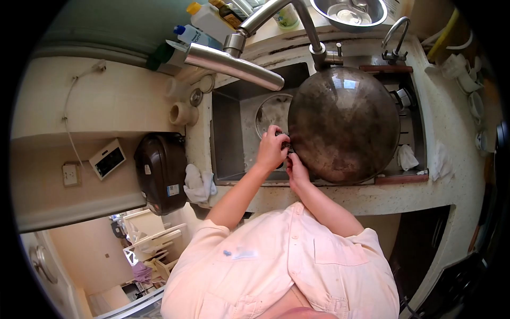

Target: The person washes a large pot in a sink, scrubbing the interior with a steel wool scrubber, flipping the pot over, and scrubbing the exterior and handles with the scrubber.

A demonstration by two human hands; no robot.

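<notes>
A large dark wok (pixel 345 125) lies bottom-up across the right part of the sink (pixel 226 125), its scorched underside facing me. At its left rim, my left hand (pixel 272 150) is closed around a small dark, shiny thing (pixel 285 143) that is mostly hidden by the fingers. Just below, my right hand (pixel 298 171) is closed at the wok's lower left edge, its fingers partly hidden, so I cannot make out what they grip. In the left basin, a round glassy or metal lid-like disc (pixel 270 109) lies behind my left hand.
A thick steel faucet (pixel 236 66) reaches over the left basin. A small curved tap (pixel 396 45) stands at the back right. Behind the sink are bottles (pixel 204 24) and a metal bowl (pixel 350 21). White cloths (pixel 199 183) lie on the left counter edge.
</notes>
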